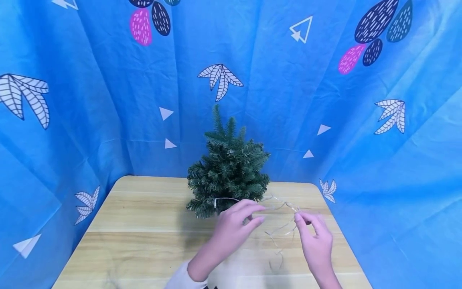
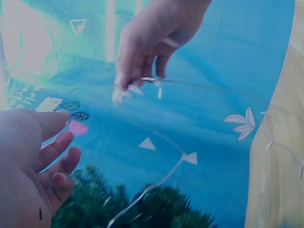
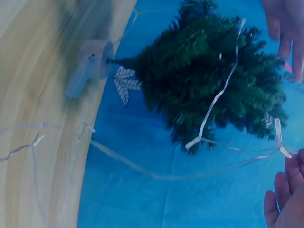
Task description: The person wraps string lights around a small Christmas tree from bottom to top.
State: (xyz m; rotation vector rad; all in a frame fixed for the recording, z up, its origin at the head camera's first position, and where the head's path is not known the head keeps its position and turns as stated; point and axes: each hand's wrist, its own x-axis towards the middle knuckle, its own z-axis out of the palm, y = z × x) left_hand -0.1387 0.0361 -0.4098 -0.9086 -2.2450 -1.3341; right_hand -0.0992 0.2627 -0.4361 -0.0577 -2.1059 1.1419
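Observation:
A small green artificial Christmas tree (image 1: 229, 172) stands upright at the back of the table. Thin clear wire of a string of lights (image 3: 161, 176), with small bulbs along it, runs past the tree; one end (image 1: 215, 203) hangs before its lower branches. My right hand (image 1: 315, 241) pinches the wire between thumb and fingertips, right of the tree. In front of the lower branches is my left hand (image 1: 234, 224), fingers loosely bent and thumb apart, nothing held between them. The left wrist view shows both hands, the left (image 2: 42, 161) and the right (image 2: 156, 38).
More loose wire (image 1: 278, 253) droops toward the wooden table (image 1: 144, 224) below the hands. A pale round base (image 3: 97, 57) under the tree has a bluish translucent piece beside it. Blue patterned cloth (image 1: 281, 100) encloses the table at the back and sides.

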